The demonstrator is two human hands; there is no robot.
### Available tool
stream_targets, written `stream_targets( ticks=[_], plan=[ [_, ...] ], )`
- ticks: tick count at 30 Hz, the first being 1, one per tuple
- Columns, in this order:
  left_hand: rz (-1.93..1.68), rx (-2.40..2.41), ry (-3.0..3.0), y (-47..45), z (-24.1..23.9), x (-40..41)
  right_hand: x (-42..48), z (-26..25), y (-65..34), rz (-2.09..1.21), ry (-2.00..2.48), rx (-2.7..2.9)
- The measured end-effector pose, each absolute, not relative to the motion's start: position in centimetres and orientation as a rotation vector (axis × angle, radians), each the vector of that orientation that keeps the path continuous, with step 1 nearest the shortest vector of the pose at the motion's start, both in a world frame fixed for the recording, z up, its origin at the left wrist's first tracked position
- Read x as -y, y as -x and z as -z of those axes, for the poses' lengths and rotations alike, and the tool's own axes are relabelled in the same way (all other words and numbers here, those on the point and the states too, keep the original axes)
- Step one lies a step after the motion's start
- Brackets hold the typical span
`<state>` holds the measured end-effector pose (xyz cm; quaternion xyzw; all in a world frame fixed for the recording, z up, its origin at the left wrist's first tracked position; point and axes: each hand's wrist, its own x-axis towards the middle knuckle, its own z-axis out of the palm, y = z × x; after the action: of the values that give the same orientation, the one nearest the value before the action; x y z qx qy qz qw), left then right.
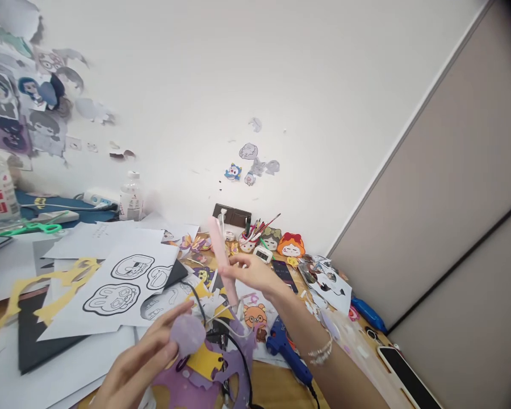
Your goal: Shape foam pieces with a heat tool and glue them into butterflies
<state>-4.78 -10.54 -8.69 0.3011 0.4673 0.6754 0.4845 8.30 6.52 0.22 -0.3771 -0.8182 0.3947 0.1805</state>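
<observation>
My left hand (141, 355) pinches a pale purple round cutout (188, 335) between its thumb and fingers, above the cluttered desk. Farther off, my right hand (255, 274) grips a long, flat, pale pink strip (221, 250), which stands nearly upright and leans a little; its exact material I cannot tell. Under the hands lie purple scraps (241, 363) and a yellow piece (206, 360). A bear cutout (255, 318) with an orange head rests just below my right wrist. The blue glue gun (287, 349) lies beside my right forearm.
At left, line-drawn animal sheets (114, 292) cover a dark board. Green scissors (46, 228) and a plastic bottle (131, 196) stand behind. A pen cup (247, 244) is against the wall. Phones (409, 375) (284, 274) lie to the right. A black cable crosses the middle.
</observation>
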Motion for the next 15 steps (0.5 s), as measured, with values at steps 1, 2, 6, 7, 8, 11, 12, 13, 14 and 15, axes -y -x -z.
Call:
stream_targets(
  ticks=[1,2,6,7,8,11,12,13,14,15],
  plan=[
    [-1.630,-1.073,-0.741,4.6,7.6,9.9,-5.4,-0.5,-8.6,-1.063,0.998,2.330],
    [-1.615,-1.015,-0.743,4.4,6.8,9.4,-4.5,-0.7,-8.9,-0.987,0.929,2.349],
    [-1.567,-0.869,-0.690,3.1,5.1,8.1,-1.7,-0.5,-9.4,-0.638,0.802,2.395],
    [-1.568,-0.839,-0.673,2.8,5.0,8.0,-1.4,-0.4,-9.6,-0.615,0.807,2.395],
    [-1.578,-0.799,-0.665,2.4,5.0,8.0,-1.1,-0.4,-9.7,-0.615,0.802,2.403],
    [-1.619,-0.666,-0.667,1.6,5.2,8.0,-0.7,-0.5,-10.2,-0.691,0.772,2.438],
    [-1.624,-0.640,-0.668,1.4,5.2,8.0,-0.6,-0.6,-10.3,-0.711,0.785,2.442],
    [-1.624,-0.635,-0.665,1.1,5.2,7.9,-0.5,-0.6,-10.5,-0.721,0.812,2.441],
    [-1.624,-0.644,-0.656,0.8,5.2,7.8,-0.4,-0.7,-10.6,-0.731,0.841,2.437],
    [-1.635,-0.656,-0.647,0.5,5.1,7.8,-0.3,-0.7,-10.8,-0.745,0.862,2.433]
  ],
)
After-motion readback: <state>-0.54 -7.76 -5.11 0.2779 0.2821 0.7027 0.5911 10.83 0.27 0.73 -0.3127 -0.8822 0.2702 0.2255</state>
